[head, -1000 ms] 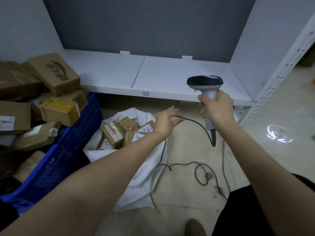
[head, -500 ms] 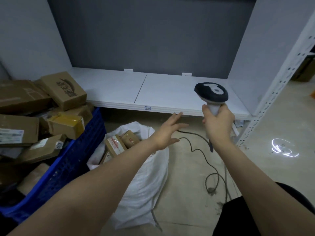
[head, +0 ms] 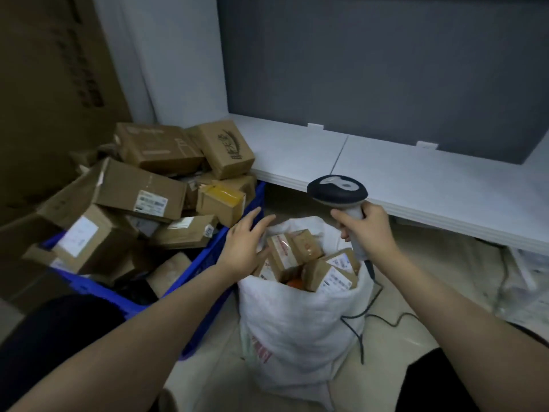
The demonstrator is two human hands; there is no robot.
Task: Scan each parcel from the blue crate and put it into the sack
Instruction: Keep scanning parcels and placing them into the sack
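A blue crate [head: 205, 263] on the left is heaped with brown cardboard parcels [head: 139, 191]. Beside it on the floor stands a white sack [head: 297, 328] with several small labelled parcels [head: 300, 257] showing at its mouth. My left hand [head: 245, 243] hovers with fingers spread and empty between the crate's right rim and the sack's mouth. My right hand [head: 367, 230] grips the handle of a grey and black barcode scanner [head: 337, 193], held upright over the sack's right side. The scanner's cable [head: 361, 328] trails down to the floor.
A low white shelf [head: 401, 179] runs behind the sack, under a dark grey back panel. A tall brown carton [head: 50, 93] stands at the far left behind the crate. Pale floor lies to the right, with crumpled plastic [head: 523, 281] under the shelf.
The view has swung left toward the crate and sack. My left hand has moved away from the cable to the sack's left rim. My right hand keeps hold of the scanner.
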